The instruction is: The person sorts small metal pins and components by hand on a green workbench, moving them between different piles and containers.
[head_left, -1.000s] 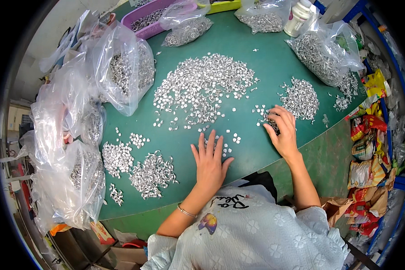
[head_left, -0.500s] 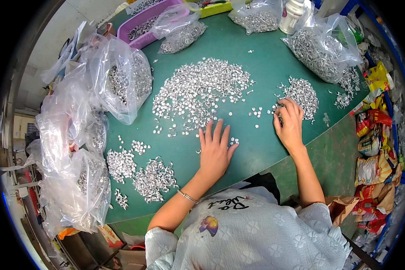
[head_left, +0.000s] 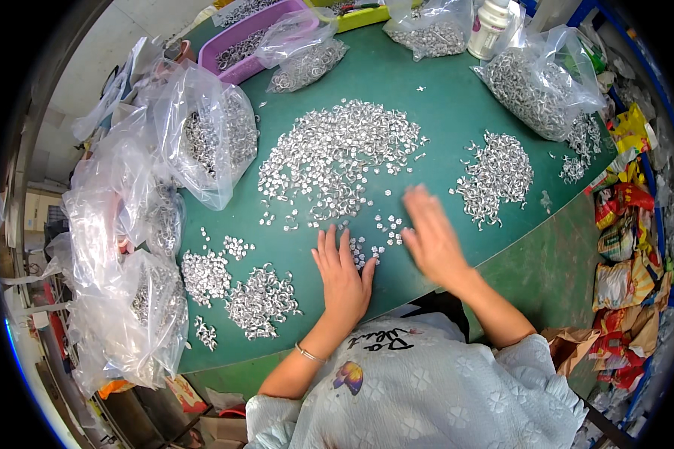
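Note:
Palm down on the green table (head_left: 397, 67), my left hand (head_left: 342, 273) rests with its fingers spread. A loose cluster of small silvery flower-shaped pieces (head_left: 382, 232) lies beside its fingertips and runs toward my right hand (head_left: 433, 239). That hand, smeared by motion, is over the table with fingers stretched out and thumb apart; nothing shows in it. Beyond both hands spreads a big mixed pile of small silvery metal pieces (head_left: 344, 146), some flower-shaped, some curved. To the right is a smaller pile of curved pieces (head_left: 498, 176).
At the left lie a heap of flower-shaped pieces (head_left: 206, 275) and a heap of curved ones (head_left: 258, 303). Clear bags of metal pieces (head_left: 210, 138) line the left edge. Farther back are a purple bin (head_left: 211, 54), a white bottle (head_left: 488, 30) and another full bag (head_left: 532, 90).
My right hand has moved left, away from the right-hand pile, which looks more spread out. My left hand has shifted slightly left and nearer me. More flower-shaped pieces show between the hands.

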Tool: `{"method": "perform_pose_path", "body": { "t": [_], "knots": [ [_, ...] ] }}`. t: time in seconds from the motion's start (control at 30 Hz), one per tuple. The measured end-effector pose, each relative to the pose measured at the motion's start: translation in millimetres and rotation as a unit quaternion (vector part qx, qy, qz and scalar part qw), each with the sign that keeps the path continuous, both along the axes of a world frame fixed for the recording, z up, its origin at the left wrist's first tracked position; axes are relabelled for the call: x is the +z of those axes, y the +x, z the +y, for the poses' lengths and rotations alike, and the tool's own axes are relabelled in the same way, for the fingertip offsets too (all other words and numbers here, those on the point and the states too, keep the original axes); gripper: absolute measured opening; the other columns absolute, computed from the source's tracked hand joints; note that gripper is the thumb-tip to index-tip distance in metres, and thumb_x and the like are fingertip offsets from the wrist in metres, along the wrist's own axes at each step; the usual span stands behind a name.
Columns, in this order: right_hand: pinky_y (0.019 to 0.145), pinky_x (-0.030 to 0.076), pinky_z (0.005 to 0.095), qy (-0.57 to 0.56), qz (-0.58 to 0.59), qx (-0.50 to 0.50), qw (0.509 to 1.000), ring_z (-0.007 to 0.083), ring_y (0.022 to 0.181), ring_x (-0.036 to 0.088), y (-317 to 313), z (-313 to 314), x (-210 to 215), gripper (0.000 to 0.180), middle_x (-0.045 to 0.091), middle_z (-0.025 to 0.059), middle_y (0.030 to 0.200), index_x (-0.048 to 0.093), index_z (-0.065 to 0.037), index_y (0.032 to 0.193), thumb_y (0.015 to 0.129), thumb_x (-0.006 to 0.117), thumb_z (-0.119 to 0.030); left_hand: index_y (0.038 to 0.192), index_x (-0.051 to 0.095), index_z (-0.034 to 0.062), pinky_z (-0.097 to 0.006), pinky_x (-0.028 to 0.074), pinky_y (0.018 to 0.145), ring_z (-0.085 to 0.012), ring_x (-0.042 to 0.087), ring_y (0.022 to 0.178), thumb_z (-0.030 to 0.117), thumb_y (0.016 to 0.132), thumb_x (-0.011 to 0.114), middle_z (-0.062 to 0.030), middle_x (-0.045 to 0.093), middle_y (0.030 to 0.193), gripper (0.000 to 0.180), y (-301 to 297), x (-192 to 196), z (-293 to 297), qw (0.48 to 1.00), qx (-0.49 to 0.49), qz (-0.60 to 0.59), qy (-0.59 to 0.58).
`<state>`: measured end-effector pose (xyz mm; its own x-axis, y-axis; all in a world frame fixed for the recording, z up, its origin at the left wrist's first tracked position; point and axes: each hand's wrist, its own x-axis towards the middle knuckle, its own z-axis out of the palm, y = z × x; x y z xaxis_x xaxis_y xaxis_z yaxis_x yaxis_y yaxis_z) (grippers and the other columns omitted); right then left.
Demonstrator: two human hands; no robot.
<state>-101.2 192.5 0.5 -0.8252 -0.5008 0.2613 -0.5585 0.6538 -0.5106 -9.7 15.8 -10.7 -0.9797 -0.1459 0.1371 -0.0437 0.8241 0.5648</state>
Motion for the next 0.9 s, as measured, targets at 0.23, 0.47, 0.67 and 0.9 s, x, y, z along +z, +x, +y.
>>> {"method": "perform_pose_path", "body": {
  "t": [0.23, 0.47, 0.67, 0.9],
  "knots": [
    [0.117, 0.021, 0.0513, 0.099, -0.015, -0.015, 0.995, 0.0369, 0.14, 0.034, -0.8, 8.0, -3.0, 0.056, 0.041, 0.0246, 0.145, 0.043, 0.01, 0.136, 0.095, 0.054, -0.027, 0.138, 0.037, -0.0067, -0.06, 0.025, 0.11, -0.0502, 0.026, 0.137, 0.019, 0.087, 0.068, -0.0281, 0.029, 0.147, 0.065, -3.8, -1.5, 3.2, 0.999, -0.034, 0.02, 0.012],
    [0.116, 0.013, 0.0594, 0.223, 0.05, -0.159, 0.96, 0.0365, 0.139, 0.035, -27.7, 21.2, 11.4, 0.055, 0.047, 0.0241, 0.14, 0.047, 0.01, 0.133, 0.097, 0.051, -0.031, 0.136, 0.037, -0.0088, -0.055, 0.027, 0.111, -0.0497, 0.026, 0.137, 0.014, 0.086, 0.07, -0.0284, 0.029, 0.146, 0.064, -6.8, 2.1, 4.7, 0.998, -0.045, 0.03, 0.012],
    [0.114, 0.007, 0.0641, 0.18, 0.011, -0.076, 0.981, 0.0379, 0.138, 0.036, -7.3, 1.7, 3.7, 0.056, 0.046, 0.0262, 0.14, 0.048, 0.011, 0.131, 0.097, 0.051, -0.033, 0.135, 0.038, -0.0082, -0.055, 0.027, 0.111, -0.0497, 0.026, 0.137, 0.015, 0.086, 0.07, -0.0278, 0.03, 0.146, 0.063, -8.1, 0.3, 5.6, 0.998, -0.044, 0.035, 0.017],
    [0.114, 0.007, 0.0634, 0.188, 0.016, -0.107, 0.976, 0.0364, 0.138, 0.037, -14.1, 4.4, 0.4, 0.056, 0.044, 0.026, 0.142, 0.046, 0.01, 0.133, 0.097, 0.051, -0.032, 0.136, 0.038, -0.007, -0.055, 0.028, 0.111, -0.0493, 0.029, 0.136, 0.017, 0.086, 0.07, -0.0262, 0.032, 0.146, 0.064, -6.8, -1.8, 5.2, 0.998, -0.042, 0.048, 0.011]
  ]
}}
